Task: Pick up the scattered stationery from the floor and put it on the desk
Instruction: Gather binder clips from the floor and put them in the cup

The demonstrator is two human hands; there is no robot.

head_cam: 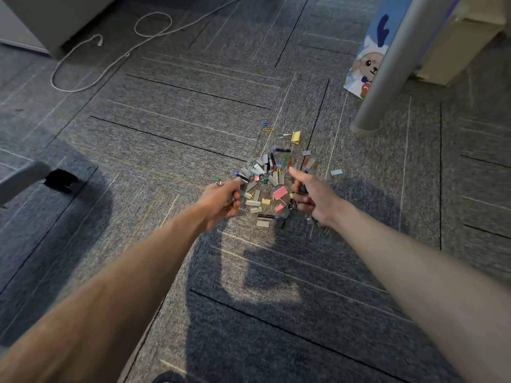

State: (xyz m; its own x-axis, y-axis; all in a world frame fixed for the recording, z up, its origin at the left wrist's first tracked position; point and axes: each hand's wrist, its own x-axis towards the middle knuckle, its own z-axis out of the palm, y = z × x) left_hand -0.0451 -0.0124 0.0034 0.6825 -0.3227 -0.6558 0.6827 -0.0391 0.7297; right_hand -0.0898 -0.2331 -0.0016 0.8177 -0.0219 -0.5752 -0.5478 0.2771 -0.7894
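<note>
A pile of small stationery [269,181] lies on the grey carpet: several staple strips, coloured paper clips, pink and yellow binder clips and dark pen refills. A yellow binder clip [294,137] and two paper clips [267,127] lie apart beyond the pile. My left hand [221,200] is at the pile's left edge, its fingers curled around some small pieces. At the right edge my right hand [312,197] is closed on a bunch of clips, with the index finger stretched out over the pile.
A grey desk leg [387,70] stands to the right of the pile with a blue cartoon bag [365,56] behind it. A white cable [91,59] loops on the floor at the far left. A chair base with a black caster [56,179] is at the left.
</note>
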